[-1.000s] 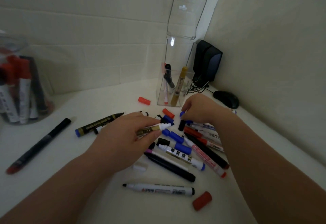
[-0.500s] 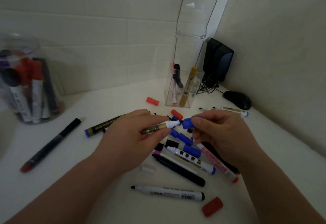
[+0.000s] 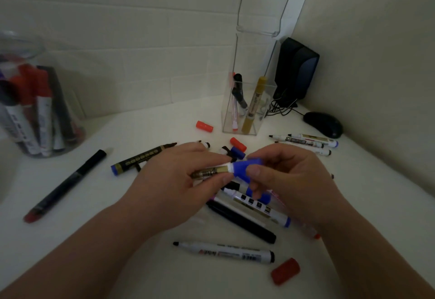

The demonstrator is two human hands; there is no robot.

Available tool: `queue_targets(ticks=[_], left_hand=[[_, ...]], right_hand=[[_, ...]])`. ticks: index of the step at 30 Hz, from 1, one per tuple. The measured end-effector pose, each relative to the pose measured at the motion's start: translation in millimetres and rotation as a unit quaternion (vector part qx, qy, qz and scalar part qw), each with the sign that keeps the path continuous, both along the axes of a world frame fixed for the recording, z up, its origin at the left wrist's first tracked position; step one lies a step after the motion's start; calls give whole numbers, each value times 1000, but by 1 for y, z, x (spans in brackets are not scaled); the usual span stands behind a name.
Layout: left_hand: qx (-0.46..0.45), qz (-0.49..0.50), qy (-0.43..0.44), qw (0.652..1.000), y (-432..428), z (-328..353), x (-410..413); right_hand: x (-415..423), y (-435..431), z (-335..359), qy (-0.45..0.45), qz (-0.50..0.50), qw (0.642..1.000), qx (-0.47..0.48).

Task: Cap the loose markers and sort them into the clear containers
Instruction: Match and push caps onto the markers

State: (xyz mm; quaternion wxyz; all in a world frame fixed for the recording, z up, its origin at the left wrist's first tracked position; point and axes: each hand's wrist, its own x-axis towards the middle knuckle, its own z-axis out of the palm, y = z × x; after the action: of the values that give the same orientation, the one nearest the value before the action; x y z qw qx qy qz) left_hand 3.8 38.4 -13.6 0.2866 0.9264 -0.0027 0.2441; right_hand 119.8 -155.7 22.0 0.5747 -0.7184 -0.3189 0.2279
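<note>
Marker (head view): a gold-banded marker (image 3: 213, 171) is held level above the bench (image 3: 131, 134).
Left hand: the left hand (image 3: 169, 190) grips its barrel.
Right hand: the right hand (image 3: 296, 181) pinches a blue cap (image 3: 247, 169) set on the marker's tip end.
Loose markers: a pile of loose markers (image 3: 254, 207) lies under both hands; a white marker (image 3: 223, 250) lies uncapped nearer the camera, with a red cap (image 3: 285, 271) by its end.
Containers: a tall clear box (image 3: 237, 122) behind the hands and a round clear jar (image 3: 47, 115) far left both hold markers.
</note>
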Motion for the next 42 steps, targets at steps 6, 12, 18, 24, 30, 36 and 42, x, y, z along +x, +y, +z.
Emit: queue_targets(ticks=[6, 12, 18, 24, 30, 36, 42], left_hand=[[-2, -49, 15, 999, 0, 3, -1], [-20, -82, 20, 996, 2, 8, -5], [31, -82, -13, 996, -1, 10, -6], [93, -67, -39, 993, -5, 9, -6], [58, -29, -46, 997, -6, 3, 2], [35, 25, -57, 997, -10, -1, 12], [7, 150, -74, 986, 4, 1, 20]], right_hand=[[-1, -6, 0, -83, 43, 995, -20], [-6, -11, 4, -264, 60, 961, -47], [-15, -8, 8, -146, 56, 987, -40], [-12, -2, 11, 113, 57, 991, -36], [-17, 10, 1, 198, -11, 980, 32], [-24, 20, -11, 136, -67, 985, 88], [-20, 34, 6, -24, -141, 989, 28]])
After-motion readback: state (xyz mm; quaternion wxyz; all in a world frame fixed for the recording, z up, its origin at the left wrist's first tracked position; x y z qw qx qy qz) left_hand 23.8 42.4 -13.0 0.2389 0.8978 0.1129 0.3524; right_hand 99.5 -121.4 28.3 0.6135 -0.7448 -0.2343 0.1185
